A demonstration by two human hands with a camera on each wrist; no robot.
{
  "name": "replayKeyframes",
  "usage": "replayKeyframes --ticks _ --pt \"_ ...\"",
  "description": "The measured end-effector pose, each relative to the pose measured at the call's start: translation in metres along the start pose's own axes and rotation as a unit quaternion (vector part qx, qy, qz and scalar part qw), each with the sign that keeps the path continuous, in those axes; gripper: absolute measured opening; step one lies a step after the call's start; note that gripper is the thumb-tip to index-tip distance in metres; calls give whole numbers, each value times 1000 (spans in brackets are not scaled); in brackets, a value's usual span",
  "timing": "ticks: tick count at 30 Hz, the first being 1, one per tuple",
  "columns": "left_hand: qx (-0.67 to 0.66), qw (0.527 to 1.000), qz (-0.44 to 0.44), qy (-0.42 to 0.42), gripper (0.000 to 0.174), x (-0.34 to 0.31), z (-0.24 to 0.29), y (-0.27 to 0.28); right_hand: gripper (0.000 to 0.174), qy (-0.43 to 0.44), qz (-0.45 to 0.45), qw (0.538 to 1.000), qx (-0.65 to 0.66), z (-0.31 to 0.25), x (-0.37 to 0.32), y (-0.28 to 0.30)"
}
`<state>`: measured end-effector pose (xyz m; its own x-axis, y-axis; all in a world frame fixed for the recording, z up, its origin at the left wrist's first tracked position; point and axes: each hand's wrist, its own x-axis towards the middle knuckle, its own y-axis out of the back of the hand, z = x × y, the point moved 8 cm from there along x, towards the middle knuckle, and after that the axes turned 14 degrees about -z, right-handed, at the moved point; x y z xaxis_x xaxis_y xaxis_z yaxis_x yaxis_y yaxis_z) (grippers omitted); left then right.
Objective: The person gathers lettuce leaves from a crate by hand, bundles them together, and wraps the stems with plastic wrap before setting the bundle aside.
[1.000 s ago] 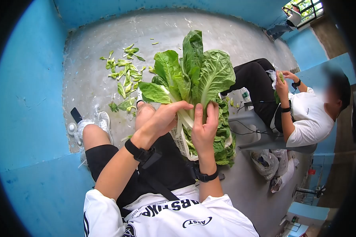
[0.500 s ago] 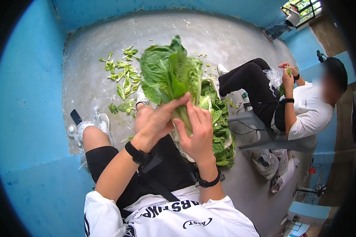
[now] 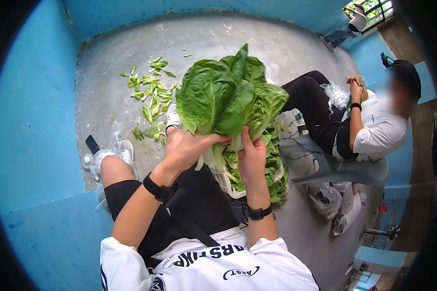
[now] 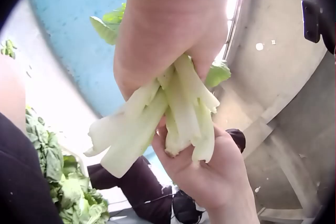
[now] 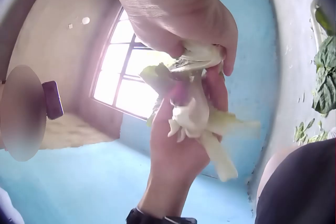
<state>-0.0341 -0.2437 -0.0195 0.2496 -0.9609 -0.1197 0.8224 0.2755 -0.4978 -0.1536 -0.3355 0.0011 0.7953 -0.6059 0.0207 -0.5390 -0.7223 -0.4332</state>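
Observation:
A bunch of broad green leaves (image 3: 218, 97) is held up above the lap in the head view. The left hand (image 3: 187, 148) grips the leaves' stalks from the left, its thumb pointing right. From the right, the right hand (image 3: 251, 157) pinches the base of a leaf between thumb and fingers. Pale stalk ends (image 4: 181, 108) hang below the left hand (image 4: 168, 29) in the left wrist view. In the right wrist view, white stalks (image 5: 191, 116) stick out between the right hand (image 5: 178, 14) above and the left hand (image 5: 178, 155) below.
A white basket (image 3: 224, 183) of leafy greens (image 3: 277, 180) stands beside the right knee. Trimmed leaf pieces (image 3: 153, 97) lie scattered on the floor, with a phone (image 3: 92, 143) farther left. Another person (image 3: 381, 119) sits at the right on a grey stool (image 3: 340, 169), near plastic bags (image 3: 325, 199).
The bunch has turned and its leaves have spread to the right. The right hand has moved down and right from the left hand and pinches a leaf base. The seated person's hands have come together.

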Motion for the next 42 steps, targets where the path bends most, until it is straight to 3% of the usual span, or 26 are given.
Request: replayKeyframes --ticks 4,6,12,16,19,23,25,29,31,33,34,37,39,42 --pt "78 997 -1 -19 26 0 -2 13 33 34 36 999 2 -19 -1 5" --pt "-32 998 -49 -11 27 -1 0 6 34 22 31 999 4 -18 -4 14" --pt "-138 990 9 16 19 -4 0 11 27 30 34 997 55 -27 -11 28" --pt "-205 978 -40 4 17 1 -9 10 28 63 48 997 11 -37 -12 13" --pt "-152 988 9 -22 19 3 -6 11 31 65 32 996 61 -32 -11 2" --pt "-258 960 77 -77 25 4 -1 22 33 76 52 990 102 -31 -13 0" --pt "-239 964 79 -83 27 7 -1 27 37 74 39 996 16 -33 -13 -5" --pt "-177 981 -17 -76 39 1 9 -7 36 36 20 994 -97 -25 -10 -26" --pt "-157 980 -11 -119 45 1 3 -5 33 14 26 989 -144 -19 -8 -29" --pt "-34 993 9 -113 42 0 2 4 34 30 10 985 -172 -22 -5 -36" --pt "-34 993 9 -113 42 -1 6 4 31 34 2 986 -166 -23 -5 -38" --pt "-114 988 44 -93 34 -5 17 2 30 43 3 989 -145 -16 -9 -30" --pt "-196 969 121 -85 21 -9 18 12 31 78 27 991 -110 -24 -14 -25" --pt "-301 930 157 -144 14 -3 14 48 34 135 61 986 -79 -44 -17 -21"
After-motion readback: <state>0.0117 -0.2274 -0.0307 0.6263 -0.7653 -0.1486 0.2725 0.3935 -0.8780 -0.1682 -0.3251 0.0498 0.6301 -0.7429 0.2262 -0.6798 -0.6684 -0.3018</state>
